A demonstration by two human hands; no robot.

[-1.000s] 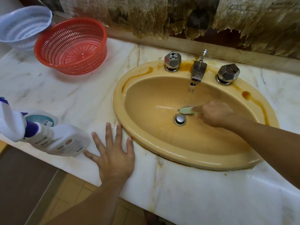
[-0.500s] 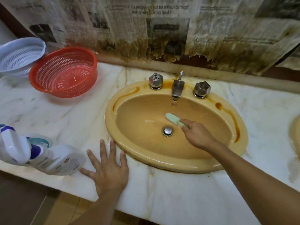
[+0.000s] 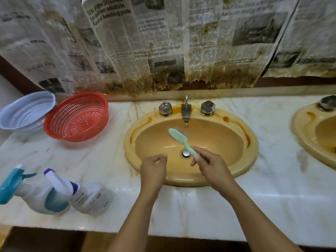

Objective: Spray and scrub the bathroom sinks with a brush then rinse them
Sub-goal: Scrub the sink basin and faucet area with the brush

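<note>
A yellow oval sink (image 3: 251, 157) with brown stains on its rim is set in the marble counter. My right hand (image 3: 211, 166) grips the handle of a pale green brush (image 3: 179, 138), whose head is raised above the basin and points up-left toward the faucet (image 3: 186, 110). My left hand (image 3: 153, 170) hovers over the sink's front-left rim, fingers loosely curled, holding nothing. Two spray bottles lie on the counter at the left: one with a teal trigger (image 3: 32, 193) and one with a white and purple nozzle (image 3: 87, 195).
A red basket (image 3: 76, 117) and a pale blue basket (image 3: 25, 110) stand at the back left. Two metal tap knobs (image 3: 165, 108) flank the faucet. A second yellow sink (image 3: 305, 137) sits at the right edge. Stained newspaper (image 3: 163, 51) covers the wall.
My right hand lifted the brush from near the drain, its head now raised. My left hand left the counter and moved over the sink's front rim. The view pulled back and up.
</note>
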